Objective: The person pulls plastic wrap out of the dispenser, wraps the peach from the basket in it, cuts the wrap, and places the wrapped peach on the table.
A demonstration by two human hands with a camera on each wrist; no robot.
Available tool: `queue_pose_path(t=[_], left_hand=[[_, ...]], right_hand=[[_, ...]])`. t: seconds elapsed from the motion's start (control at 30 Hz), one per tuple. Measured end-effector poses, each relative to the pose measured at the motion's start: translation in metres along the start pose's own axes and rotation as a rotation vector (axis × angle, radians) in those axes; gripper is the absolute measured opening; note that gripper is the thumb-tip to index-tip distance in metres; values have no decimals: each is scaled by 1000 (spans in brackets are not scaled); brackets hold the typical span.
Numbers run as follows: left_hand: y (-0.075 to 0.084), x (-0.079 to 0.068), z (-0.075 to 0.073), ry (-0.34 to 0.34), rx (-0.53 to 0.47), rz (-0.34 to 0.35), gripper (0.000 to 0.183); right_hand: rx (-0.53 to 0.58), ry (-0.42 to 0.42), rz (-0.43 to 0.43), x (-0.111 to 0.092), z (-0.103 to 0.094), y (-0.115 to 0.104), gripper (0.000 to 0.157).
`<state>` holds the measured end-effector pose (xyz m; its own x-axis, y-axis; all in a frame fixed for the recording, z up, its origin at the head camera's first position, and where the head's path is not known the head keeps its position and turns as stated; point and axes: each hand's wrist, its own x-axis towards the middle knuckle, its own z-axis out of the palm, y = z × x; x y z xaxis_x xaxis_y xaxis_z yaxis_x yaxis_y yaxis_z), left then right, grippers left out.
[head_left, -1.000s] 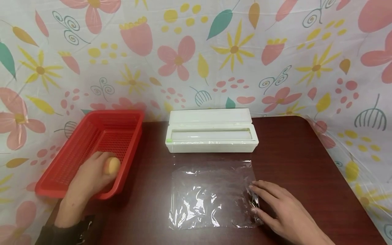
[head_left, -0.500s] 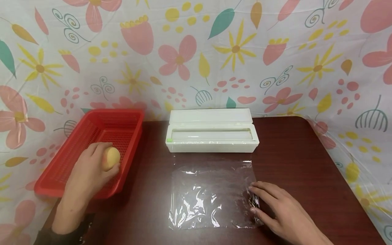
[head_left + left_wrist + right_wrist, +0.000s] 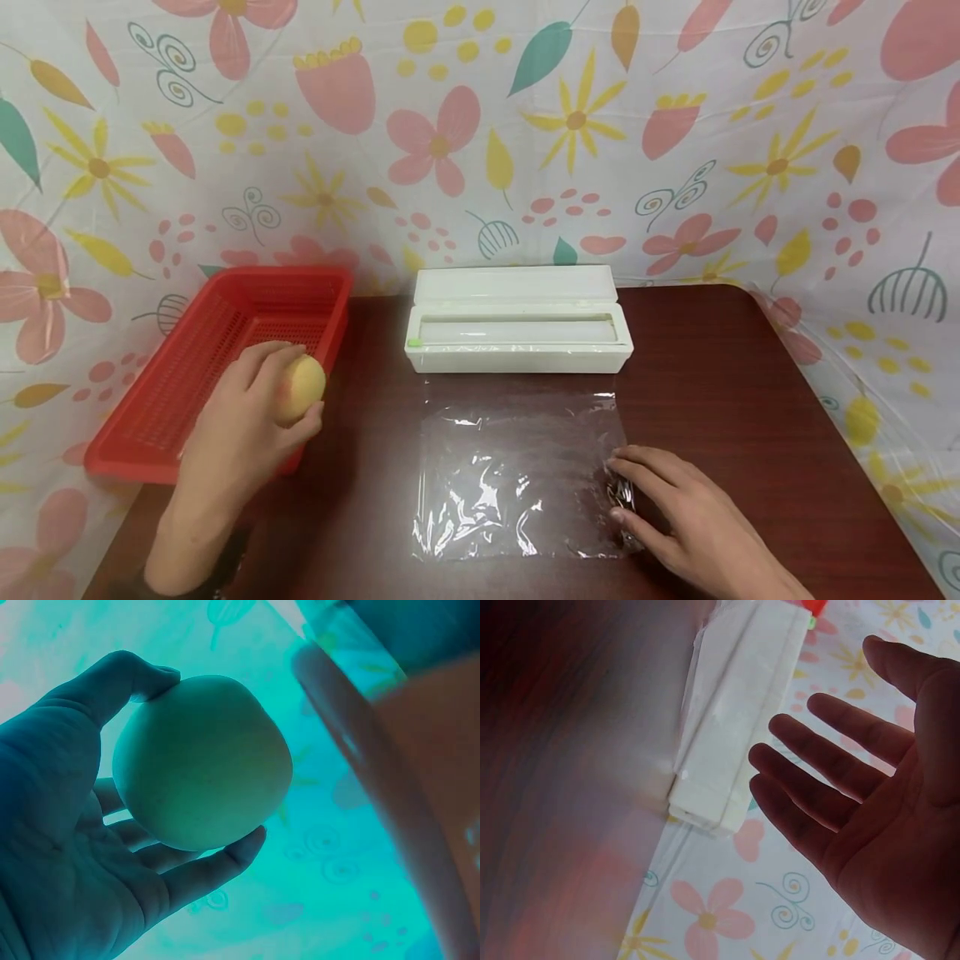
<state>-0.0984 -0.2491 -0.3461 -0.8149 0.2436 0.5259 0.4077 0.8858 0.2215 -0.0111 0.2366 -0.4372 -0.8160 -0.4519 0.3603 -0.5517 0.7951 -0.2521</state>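
Gripping the fruit (image 3: 303, 390) near the red basket (image 3: 315, 287), frame left, the left hand (image 3: 243, 412) is probably mid-pickup, so next is likely calling for a carry to the film (image 3: 517, 475), lower centre, where the loose-fingered right hand (image 3: 693, 517) is resting.

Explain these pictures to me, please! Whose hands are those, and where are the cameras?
There's no robot here, just a person's bare left hand and right hand. One camera is worn on the head and looks down at both hands. Another sits on each wrist, showing one hand close up; the left wrist picture looks all blue-green.

On the dark table are a red basket, a white box with its lid up, and a sheet of clear film in front of the box. The left hand holds something round and yellowish, probably a fruit. The right hand's fingertips are at the film's crumpled edge.
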Motion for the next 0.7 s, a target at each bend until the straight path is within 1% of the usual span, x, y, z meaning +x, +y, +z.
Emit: queue_pose_path(t=[0.1, 0.23, 0.4, 0.5, 0.6, 0.7], left_hand=[[10, -1, 3, -2, -12, 34, 66], [24, -2, 10, -37, -31, 69, 67], [39, -5, 22, -73, -64, 117, 70], [47, -5, 30, -79, -81, 133, 74], [54, -5, 38, -91, -98, 133, 80], [62, -6, 44, -114, -136, 129, 85]], right_hand=[[1, -5, -6, 0, 0, -1, 53], [0, -4, -8, 0, 0, -1, 52], [-10, 29, -33, 1, 2, -2, 53], [-8, 47, -47, 2, 3, -2, 53], [-11, 45, -40, 2, 3, -3, 53], [-8, 40, -32, 2, 2, -3, 52]])
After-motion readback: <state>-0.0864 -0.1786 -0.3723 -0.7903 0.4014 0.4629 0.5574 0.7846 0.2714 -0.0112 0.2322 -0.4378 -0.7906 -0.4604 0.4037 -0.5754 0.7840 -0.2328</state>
